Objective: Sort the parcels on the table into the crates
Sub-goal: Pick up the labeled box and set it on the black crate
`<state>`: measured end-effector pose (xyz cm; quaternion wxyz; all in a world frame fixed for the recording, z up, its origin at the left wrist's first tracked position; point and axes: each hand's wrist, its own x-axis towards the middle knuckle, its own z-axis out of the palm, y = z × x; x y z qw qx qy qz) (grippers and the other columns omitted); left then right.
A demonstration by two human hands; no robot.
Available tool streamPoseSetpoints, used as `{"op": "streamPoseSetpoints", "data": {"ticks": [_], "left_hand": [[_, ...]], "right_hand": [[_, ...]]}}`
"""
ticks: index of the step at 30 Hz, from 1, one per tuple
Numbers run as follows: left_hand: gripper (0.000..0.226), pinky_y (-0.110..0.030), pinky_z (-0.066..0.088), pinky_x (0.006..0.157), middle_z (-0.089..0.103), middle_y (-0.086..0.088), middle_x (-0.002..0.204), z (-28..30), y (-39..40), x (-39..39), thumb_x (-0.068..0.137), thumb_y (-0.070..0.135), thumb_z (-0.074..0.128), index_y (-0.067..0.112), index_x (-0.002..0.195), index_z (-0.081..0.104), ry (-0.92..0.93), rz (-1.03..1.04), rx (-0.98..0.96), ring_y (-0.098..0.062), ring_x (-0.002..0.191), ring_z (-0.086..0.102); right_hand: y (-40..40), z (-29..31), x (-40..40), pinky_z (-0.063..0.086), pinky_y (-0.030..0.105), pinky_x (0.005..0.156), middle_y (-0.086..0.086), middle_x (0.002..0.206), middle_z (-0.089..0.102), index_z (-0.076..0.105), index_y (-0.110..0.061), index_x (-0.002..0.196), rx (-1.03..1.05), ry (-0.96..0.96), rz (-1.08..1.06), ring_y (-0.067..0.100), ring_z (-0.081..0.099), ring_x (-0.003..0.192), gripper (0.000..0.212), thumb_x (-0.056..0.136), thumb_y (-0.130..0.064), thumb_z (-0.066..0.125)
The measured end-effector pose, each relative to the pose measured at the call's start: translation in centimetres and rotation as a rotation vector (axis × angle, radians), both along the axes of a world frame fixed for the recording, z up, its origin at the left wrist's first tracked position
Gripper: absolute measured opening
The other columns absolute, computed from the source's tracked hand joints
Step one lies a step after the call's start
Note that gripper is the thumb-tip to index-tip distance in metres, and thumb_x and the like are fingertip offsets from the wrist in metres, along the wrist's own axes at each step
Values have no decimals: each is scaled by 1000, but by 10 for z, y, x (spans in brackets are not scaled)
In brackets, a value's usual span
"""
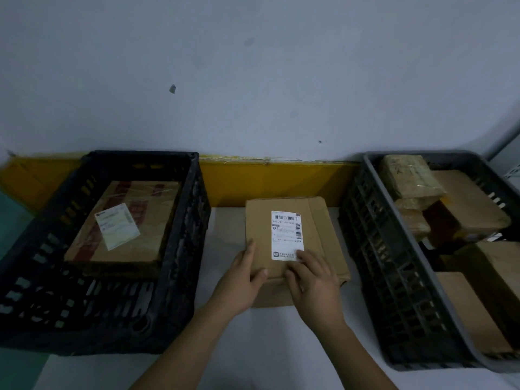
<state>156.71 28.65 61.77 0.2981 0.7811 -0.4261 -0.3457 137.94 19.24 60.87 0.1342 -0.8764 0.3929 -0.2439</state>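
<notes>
A brown cardboard parcel (292, 232) with a white shipping label lies on the white table (253, 347) between two crates. My left hand (242, 280) holds its near left corner, thumb on top. My right hand (312, 280) rests on its near edge with fingers laid over the label's lower part. The black crate (180, 249) on the left holds one taped, labelled box (123, 220). The grey crate (374, 249) on the right holds several brown parcels (475, 204).
A grey wall rises behind the table, with a yellow strip (270, 178) along its base. The left crate stands at the table's left edge, over a green floor (14, 220).
</notes>
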Motion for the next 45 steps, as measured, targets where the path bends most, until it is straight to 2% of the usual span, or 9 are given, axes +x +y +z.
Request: {"op": "streamPoseSetpoints", "data": {"ticks": [4, 7, 14, 19, 26, 34, 38, 42, 45], "left_hand": [[88, -33, 46, 109, 21, 9, 174, -1, 0, 4, 106, 54, 54, 41, 169, -6, -33, -34, 7, -14, 143, 45], [88, -30, 44, 107, 24, 9, 172, -2, 1, 4, 107, 53, 54, 42, 169, -8, -14, -35, 6, -14, 142, 46], [89, -31, 41, 115, 20, 9, 175, -1, -3, 2, 109, 42, 57, 40, 169, -8, 60, -14, -3, -9, 142, 43], [86, -22, 44, 100, 30, 10, 171, 12, 0, -1, 108, 39, 59, 45, 169, -2, 37, 61, -68, -1, 125, 49], [92, -37, 45, 113, 29, 12, 169, 99, 2, 18, 98, 61, 65, 49, 166, 4, -177, 228, -324, -12, 144, 42], [104, -32, 37, 99, 26, 13, 167, 182, 40, 55, 91, 73, 65, 51, 166, -3, -353, 353, -416, 0, 129, 32], [108, -17, 33, 95, 23, 16, 168, 207, 72, 81, 86, 74, 70, 44, 168, 6, -389, 437, -442, 7, 129, 28], [106, -34, 41, 112, 27, 11, 171, 228, 90, 103, 84, 78, 70, 36, 168, 22, -386, 547, -536, -6, 143, 36], [101, -30, 39, 107, 28, 13, 170, 242, 102, 131, 87, 73, 71, 35, 168, 24, -431, 572, -585, -3, 141, 35]], "right_hand": [[-19, -6, -22, 2, 62, 130, 9, 176, 26, 49, -44, 156, 79, 309, -254, 38, 12, 165, 59, 103, -70, 42], [-32, -6, -32, 32, 68, 124, 7, 179, 4, 26, -47, 166, 280, 261, -255, 41, 12, 164, 73, 100, -75, 38], [-36, 4, -31, 53, 52, 113, 7, 175, 11, 30, -44, 165, 413, 141, -212, 37, 42, 150, 74, 100, -67, 56], [-35, 29, -30, 61, 44, 100, 1, 168, 25, 42, -37, 159, 379, 52, -162, 30, 55, 138, 69, 97, -57, 65], [-49, 104, -5, 60, 52, 99, -10, 165, 28, 32, -49, 159, 175, -188, -76, 26, 48, 142, 79, 91, -72, 66], [-34, 170, 52, 56, 59, 106, -6, 166, 32, 27, -49, 161, 78, -279, 94, 30, 45, 145, 89, 86, -87, 55], [-12, 205, 87, 51, 59, 112, -3, 170, 30, 25, -44, 164, -10, -274, 187, 32, 39, 149, 96, 84, -90, 54], [3, 241, 118, 49, 54, 111, 0, 170, 32, 26, -39, 165, -93, -281, 217, 34, 39, 148, 102, 81, -90, 54], [13, 254, 144, 49, 56, 113, -1, 171, 28, 23, -38, 166, -83, -272, 249, 33, 36, 151, 103, 82, -86, 60]]}}
